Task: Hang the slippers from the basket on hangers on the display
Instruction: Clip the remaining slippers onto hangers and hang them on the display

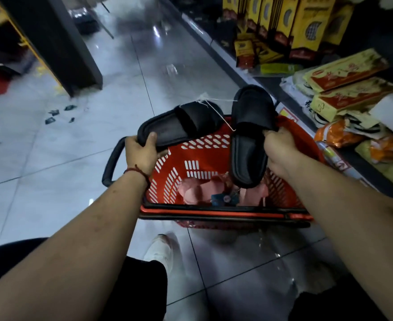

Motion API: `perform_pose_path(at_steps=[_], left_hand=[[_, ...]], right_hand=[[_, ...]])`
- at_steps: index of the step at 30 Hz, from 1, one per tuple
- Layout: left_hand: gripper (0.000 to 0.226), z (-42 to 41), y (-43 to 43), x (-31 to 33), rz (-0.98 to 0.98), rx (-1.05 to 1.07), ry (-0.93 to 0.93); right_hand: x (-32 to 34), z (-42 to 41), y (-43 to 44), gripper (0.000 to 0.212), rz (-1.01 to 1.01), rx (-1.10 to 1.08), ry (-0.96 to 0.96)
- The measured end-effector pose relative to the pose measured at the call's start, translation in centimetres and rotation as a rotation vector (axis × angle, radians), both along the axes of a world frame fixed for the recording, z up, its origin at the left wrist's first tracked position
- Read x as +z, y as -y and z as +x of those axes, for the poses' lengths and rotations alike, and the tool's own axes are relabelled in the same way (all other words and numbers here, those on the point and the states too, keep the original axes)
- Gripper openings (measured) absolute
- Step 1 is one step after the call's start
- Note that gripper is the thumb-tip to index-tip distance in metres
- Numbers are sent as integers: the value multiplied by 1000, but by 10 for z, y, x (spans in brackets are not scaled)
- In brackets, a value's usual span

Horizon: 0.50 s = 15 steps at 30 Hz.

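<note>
This is a shop aisle: a red plastic shopping basket (204,158) with a black handle stands on a glossy tiled floor (52,158), and along the right runs a low shelf (216,42) crowded with boxed and bagged goods, among them tall yellow packages (306,22) and flat yellow-and-red packs (348,70); a dark display stand (59,42) rises at left

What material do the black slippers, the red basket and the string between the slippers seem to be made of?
Black slippers: probably soft foam or rubber; matte, one-piece moulded look, thick rounded edges.
Red basket: hard plastic; slightly glossy walls with moulded slots.
String: thin white thread or plastic tie; too fine to tell which.
</note>
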<state>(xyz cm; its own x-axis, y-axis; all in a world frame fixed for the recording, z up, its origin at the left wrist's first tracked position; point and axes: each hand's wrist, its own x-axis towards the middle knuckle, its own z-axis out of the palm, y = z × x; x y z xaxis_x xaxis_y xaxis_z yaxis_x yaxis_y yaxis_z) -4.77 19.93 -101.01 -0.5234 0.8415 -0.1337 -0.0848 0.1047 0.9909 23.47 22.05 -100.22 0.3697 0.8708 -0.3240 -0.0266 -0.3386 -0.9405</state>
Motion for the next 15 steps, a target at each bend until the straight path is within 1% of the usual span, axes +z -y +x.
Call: perform_pose_path(at_steps=[2,3,4,5,7,9,11,13,15], left_hand=[[7,2,12,4,21,-34,237],[5,5,19,8,16,-87,338],[11,6,23,13,-6,-151,428],[22,9,26,17,-37,-221,510],[41,18,32,26,-110,-325,613],[48,28,37,31,-146,-418,644],[56,34,36,33,-152,-513,611],[67,37,34,30,-163,-596,528],[71,40,33,28,-176,-621,400]], right_hand=[[7,-5,7,39,7,-38,-37],[9,-7,10,39,13,-40,-62],[13,-10,13,37,11,-40,-90],[15,-13,15,35,16,-32,-116],[23,-23,24,32,13,-8,-153],[29,-33,30,31,7,18,-176],[27,-37,29,38,16,17,-219],[26,-38,28,40,30,4,-271],[32,-38,30,31,34,-9,-292]])
